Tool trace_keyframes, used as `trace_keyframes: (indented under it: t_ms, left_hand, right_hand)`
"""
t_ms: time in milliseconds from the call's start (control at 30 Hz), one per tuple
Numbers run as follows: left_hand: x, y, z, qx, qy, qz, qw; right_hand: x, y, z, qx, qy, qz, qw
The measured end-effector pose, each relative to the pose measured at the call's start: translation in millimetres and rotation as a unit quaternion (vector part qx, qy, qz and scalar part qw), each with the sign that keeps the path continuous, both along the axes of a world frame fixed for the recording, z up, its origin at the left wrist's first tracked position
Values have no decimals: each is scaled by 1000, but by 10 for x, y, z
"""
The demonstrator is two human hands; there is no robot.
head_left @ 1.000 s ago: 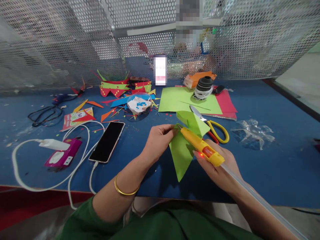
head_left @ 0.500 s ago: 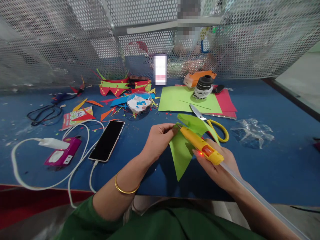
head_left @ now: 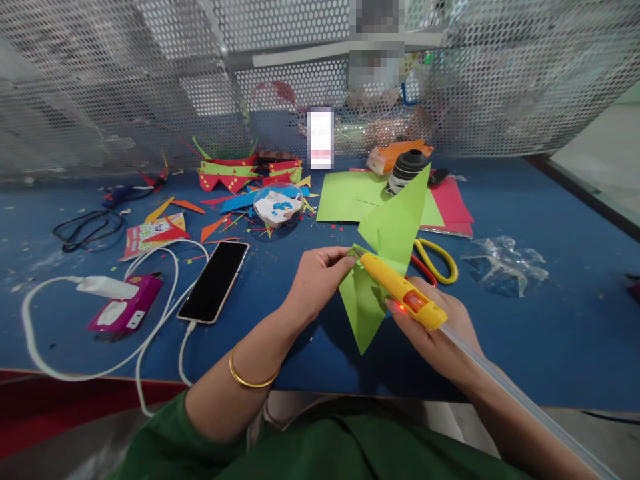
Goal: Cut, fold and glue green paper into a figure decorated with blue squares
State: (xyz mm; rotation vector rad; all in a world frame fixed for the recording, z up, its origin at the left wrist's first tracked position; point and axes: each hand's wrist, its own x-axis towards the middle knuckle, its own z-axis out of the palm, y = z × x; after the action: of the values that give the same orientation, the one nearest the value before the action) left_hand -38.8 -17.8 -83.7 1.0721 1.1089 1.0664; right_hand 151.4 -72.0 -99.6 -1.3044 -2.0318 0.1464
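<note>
Thumb and fingers of my left hand (head_left: pixel 320 277) pinch the edge of a folded light green paper piece (head_left: pixel 367 310). One pointed flap of this paper rises up and right, in front of the black and white spool (head_left: pixel 403 175); another point hangs down over the blue table. My right hand (head_left: pixel 440 327) is closed around a yellow glue gun (head_left: pixel 403 290) with a red light lit. The gun's tip touches or nearly touches the paper beside my left fingertips. Scissors with yellow and red handles (head_left: pixel 440 261) lie behind the paper, their blades hidden.
On the blue table (head_left: pixel 280 347) lie a black phone (head_left: pixel 214 281), a purple device (head_left: pixel 127 303) with white cables, red and green paper masks (head_left: pixel 227 175), a bowl (head_left: pixel 279 205), paper scraps, green sheets (head_left: pixel 340 193) and clear plastic (head_left: pixel 507 263). A mesh screen stands behind; a person is beyond it.
The upper flap of the green paper has swung upward and now covers the scissor blades and part of the spool. Both hands have stayed almost in place.
</note>
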Motion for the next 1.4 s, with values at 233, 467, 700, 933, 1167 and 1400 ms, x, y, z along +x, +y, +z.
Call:
trace_keyframes:
  t_ms: [233,467,700,933,1167,1400]
  left_hand:
    - [-12,7,-22,10,12,5,1000]
    - [-17,3,-41,-4,-1,1,1000]
    - [-17,-1,-31,-10,-2,1,1000]
    - [-19,5,-37,6,-4,-2,1000]
    - [-27,16,-71,-8,5,7,1000]
    - [-23,25,-46,-5,42,18,999]
  right_hand:
    - [16,-8,-5,-29,30,31,999]
    - [22,-13,17,-21,41,9,999]
    - [18,-11,13,-6,20,3,1000]
    - [37,-4,-6,-21,26,28,999]
    - [166,-76,-34,-68,139,-11,988]
    - [998,159,128,-87,-45,-224,970]
